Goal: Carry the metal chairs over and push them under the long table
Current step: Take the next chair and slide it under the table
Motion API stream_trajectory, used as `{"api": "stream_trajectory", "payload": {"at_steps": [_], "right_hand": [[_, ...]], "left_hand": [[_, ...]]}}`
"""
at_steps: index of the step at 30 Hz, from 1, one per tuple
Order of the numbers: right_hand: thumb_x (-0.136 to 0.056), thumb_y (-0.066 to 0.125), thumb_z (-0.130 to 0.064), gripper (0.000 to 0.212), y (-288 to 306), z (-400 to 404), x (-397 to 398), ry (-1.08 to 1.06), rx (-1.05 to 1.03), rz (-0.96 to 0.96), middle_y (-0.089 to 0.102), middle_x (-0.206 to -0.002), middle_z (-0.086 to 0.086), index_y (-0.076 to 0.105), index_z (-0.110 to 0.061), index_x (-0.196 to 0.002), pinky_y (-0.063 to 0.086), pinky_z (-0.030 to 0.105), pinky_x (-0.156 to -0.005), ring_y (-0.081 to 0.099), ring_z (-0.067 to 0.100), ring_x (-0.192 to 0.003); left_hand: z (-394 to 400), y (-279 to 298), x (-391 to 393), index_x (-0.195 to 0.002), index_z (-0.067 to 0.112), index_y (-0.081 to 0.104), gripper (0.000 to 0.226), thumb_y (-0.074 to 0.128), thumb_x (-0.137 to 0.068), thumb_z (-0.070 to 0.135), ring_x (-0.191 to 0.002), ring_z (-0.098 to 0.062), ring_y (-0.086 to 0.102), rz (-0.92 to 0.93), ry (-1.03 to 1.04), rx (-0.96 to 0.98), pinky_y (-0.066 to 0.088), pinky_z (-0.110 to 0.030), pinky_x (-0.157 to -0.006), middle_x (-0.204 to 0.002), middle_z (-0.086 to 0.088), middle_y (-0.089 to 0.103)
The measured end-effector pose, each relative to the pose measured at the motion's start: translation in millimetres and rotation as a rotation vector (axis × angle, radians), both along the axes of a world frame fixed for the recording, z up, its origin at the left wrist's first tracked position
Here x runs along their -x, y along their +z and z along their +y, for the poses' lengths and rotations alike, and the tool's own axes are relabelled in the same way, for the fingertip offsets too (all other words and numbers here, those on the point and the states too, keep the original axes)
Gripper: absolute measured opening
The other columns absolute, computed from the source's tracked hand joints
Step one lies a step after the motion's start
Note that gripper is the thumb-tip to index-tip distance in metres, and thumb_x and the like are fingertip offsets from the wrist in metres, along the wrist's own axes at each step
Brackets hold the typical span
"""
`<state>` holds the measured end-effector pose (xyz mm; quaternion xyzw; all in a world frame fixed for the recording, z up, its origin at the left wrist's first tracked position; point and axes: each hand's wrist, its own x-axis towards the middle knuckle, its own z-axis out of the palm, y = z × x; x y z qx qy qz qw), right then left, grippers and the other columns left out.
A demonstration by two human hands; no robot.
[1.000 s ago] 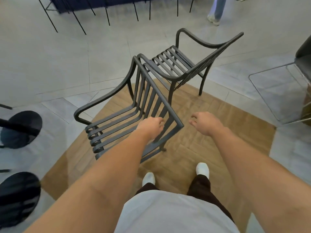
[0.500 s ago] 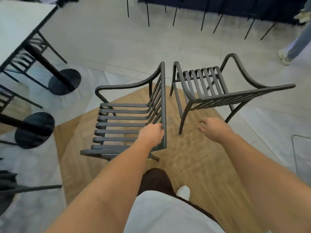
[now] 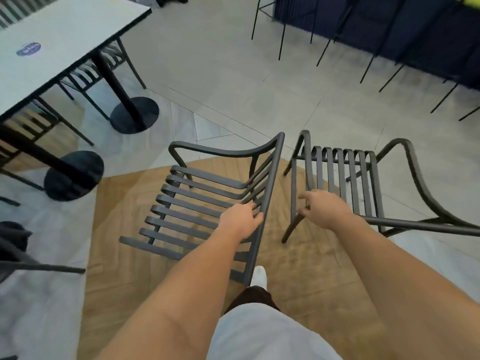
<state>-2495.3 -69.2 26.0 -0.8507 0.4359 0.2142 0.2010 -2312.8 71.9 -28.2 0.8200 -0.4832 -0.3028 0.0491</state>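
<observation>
Gripping the left chair (image 3: 197, 203) by its backrest, the left hand (image 3: 240, 220) curls tight; the right hand (image 3: 326, 210) hovers loosely spread at the right chair (image 3: 363, 183). Long table (image 3: 65, 40) stands far left, its round bases (image 3: 133, 114) between.

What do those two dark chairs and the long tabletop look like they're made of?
Left chair and right chair: likely metal, matte dark grey, given thin bent slats and tubes. Tabletop: smooth pale surface with dark edge, perhaps laminate; hard to say.
</observation>
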Motion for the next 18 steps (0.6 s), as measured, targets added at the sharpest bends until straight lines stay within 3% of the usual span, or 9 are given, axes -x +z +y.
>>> {"api": "stream_trajectory", "payload": {"at_steps": [5, 13, 18], "right_hand": [[-0.101, 0.052, -0.047, 0.049, 4, -44, -38, 0.104, 0.031, 0.003, 0.057, -0.140, 0.004, 0.047, -0.029, -0.147, 0.050, 0.043, -0.098, 0.056, 0.028, -0.124], [-0.099, 0.055, -0.049, 0.050, -7, -85, -96, 0.332, 0.011, 0.018, 0.059, -0.138, 0.005, 0.049, -0.029, -0.145, 0.051, 0.044, -0.099, 0.057, 0.027, -0.122], [-0.098, 0.056, -0.047, 0.044, -24, -102, -125, 0.517, 0.023, -0.022, 0.061, -0.128, -0.001, 0.053, -0.028, -0.138, 0.055, 0.039, -0.088, 0.060, 0.022, -0.113]], "left_hand": [[-21, -3, -20, -0.143, 0.033, 0.052, 0.049, 0.044, -0.102, 0.059, -0.106, -0.022, 0.066, 0.056, 0.060, -0.045, 0.057, -0.040, -0.091, -0.123, -0.001, 0.067], [-21, -14, -37, -0.151, 0.031, 0.044, 0.049, 0.043, -0.106, 0.051, -0.107, -0.019, 0.066, 0.134, 0.238, -0.090, 0.055, -0.033, -0.090, -0.135, -0.004, 0.062], [-14, -17, -26, -0.150, 0.028, 0.047, 0.048, 0.041, -0.106, 0.048, -0.108, -0.021, 0.064, 0.201, 0.409, -0.139, 0.054, -0.036, -0.093, -0.131, -0.005, 0.064]]}}
